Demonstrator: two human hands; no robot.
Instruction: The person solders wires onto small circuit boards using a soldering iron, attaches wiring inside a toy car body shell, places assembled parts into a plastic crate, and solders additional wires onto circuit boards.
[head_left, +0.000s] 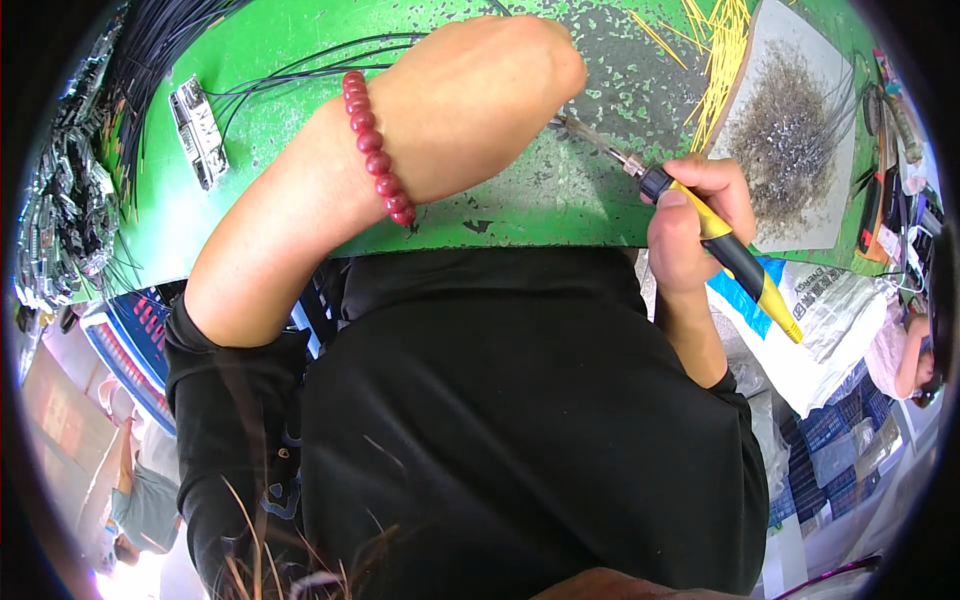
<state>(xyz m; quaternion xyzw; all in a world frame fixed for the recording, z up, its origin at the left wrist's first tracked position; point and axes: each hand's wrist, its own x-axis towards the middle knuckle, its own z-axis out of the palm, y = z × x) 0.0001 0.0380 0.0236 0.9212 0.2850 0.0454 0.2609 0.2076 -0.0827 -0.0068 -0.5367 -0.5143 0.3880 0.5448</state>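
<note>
The right hand (700, 215) is grasping a yellow-and-black soldering iron (738, 258) at the near edge of the green table (500, 225), its tip pointing toward the left hand (500, 80) — whose fingers are hidden, so its grip cannot be told. Black wires (345, 44) are running behind that wrist. Work seems partway — metal parts (60, 210) are lying heaped far left, yellow wires (722, 60) are lying loose.
</note>
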